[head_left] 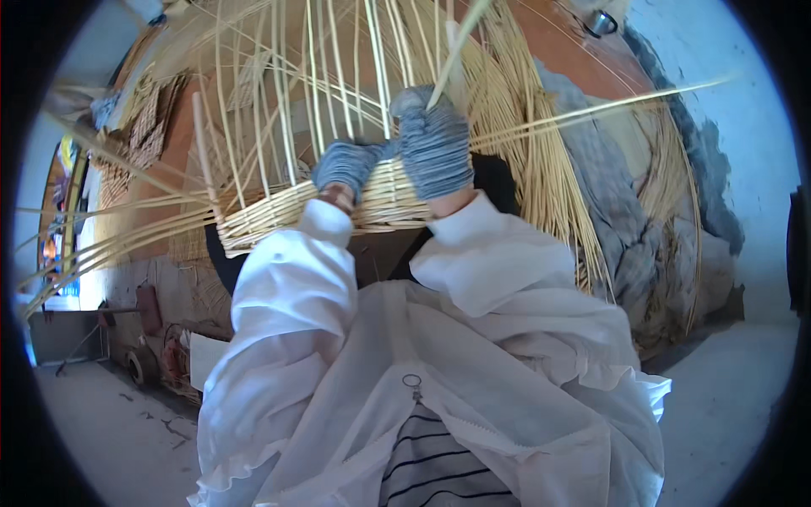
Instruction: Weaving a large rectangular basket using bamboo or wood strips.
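Note:
A half-woven pale wicker basket [270, 209] lies across my lap, with long upright stakes [287, 118] rising from its woven band. My left hand [345, 169], in a grey-blue striped knit glove, is closed on the upper part of the weave, just left of my right hand. My right hand [432, 148], gloved alike, is higher up, fingers curled round a pale cane strand [456, 46] that slants up to the right. Its fingertips are partly hidden. Long loose strands stick out from both sides of the basket.
A heap of long canes [515, 101] lies at the right beside a crumpled grey cloth [608, 237]. A metal pot [598, 24] is at top right. Checked woven pieces [139, 135] lie upper left, and a small wheel [139, 365] with red metal parts is lower left. Pale walls edge the view.

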Demonstrator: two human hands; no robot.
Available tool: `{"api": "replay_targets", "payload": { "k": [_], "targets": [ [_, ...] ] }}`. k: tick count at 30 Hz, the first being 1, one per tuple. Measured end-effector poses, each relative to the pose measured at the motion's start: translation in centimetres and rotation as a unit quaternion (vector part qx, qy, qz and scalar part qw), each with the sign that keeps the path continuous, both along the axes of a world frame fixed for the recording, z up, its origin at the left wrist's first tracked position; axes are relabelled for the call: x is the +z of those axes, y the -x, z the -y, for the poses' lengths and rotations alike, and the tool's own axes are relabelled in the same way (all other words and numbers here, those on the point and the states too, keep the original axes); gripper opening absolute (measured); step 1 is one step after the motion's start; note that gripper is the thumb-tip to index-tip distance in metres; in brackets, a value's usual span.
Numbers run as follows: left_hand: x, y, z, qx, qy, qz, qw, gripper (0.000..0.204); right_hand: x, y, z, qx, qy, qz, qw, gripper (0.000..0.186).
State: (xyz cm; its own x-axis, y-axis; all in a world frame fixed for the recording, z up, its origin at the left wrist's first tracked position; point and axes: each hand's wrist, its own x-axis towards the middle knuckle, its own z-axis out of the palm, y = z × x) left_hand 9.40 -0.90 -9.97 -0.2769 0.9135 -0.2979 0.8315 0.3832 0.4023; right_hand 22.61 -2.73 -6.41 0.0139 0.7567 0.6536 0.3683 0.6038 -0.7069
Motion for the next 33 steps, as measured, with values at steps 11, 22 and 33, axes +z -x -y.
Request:
{"api": "replay_targets", "payload": {
  "k": [11,22,33],
  "targets": [
    [-2.2,-5.4,-2.5,-0.339,-0.065,0.128,0.93,0.031,-5.7,-14.5,-1.3,0.155,0.149,-0.457,0.863,0.013],
    [-1.6,-8.2,-2.2,-0.152,-0.075,0.025,0.985,0.043,-3.3,-7.2,-18.1,-0.082,-0.081,0.353,0.928,0.056],
    [-1.7,-10.2,3.0,-0.229,-0.194,-0.091,0.95,0.071,-17.7,-27.0,-7.7,-0.05,0.396,-0.21,0.893,0.012]
  ]
}}
